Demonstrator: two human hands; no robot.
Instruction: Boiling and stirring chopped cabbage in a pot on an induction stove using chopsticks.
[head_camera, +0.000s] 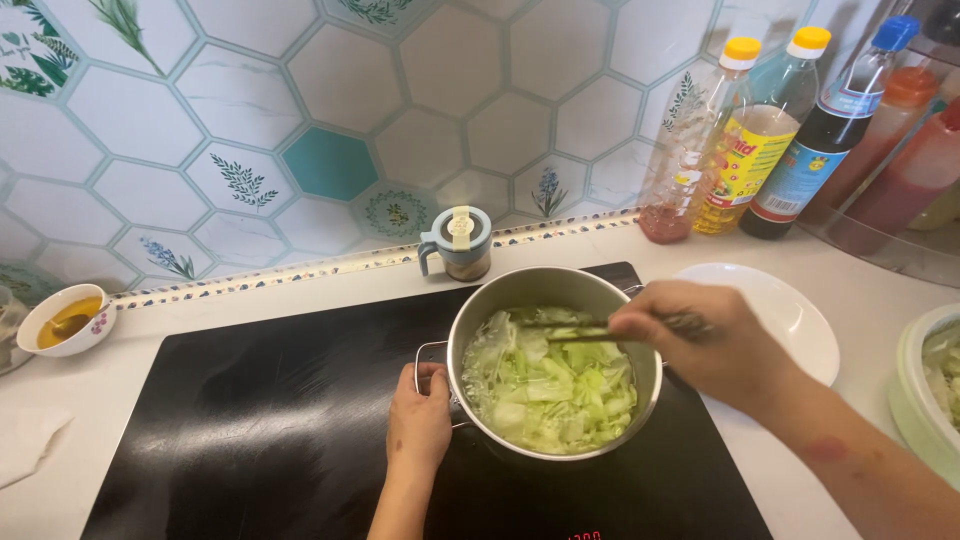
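A steel pot (500, 295) stands on the black cooktop (270, 420), filled with pale green cabbage pieces (550, 385) in water. My left hand (420, 420) grips the pot's left handle. Over the pot's right rim, my right hand (705, 340) holds a pair of chopsticks (575, 330) whose tips reach into the cabbage.
A white plate (790, 305) lies right of the pot. A small lidded jar (458, 242) stands behind the pot. Several sauce and oil bottles (750, 140) line the back right. A small bowl with yellow liquid (65, 318) sits at far left, and a pale green container (925, 395) at far right.
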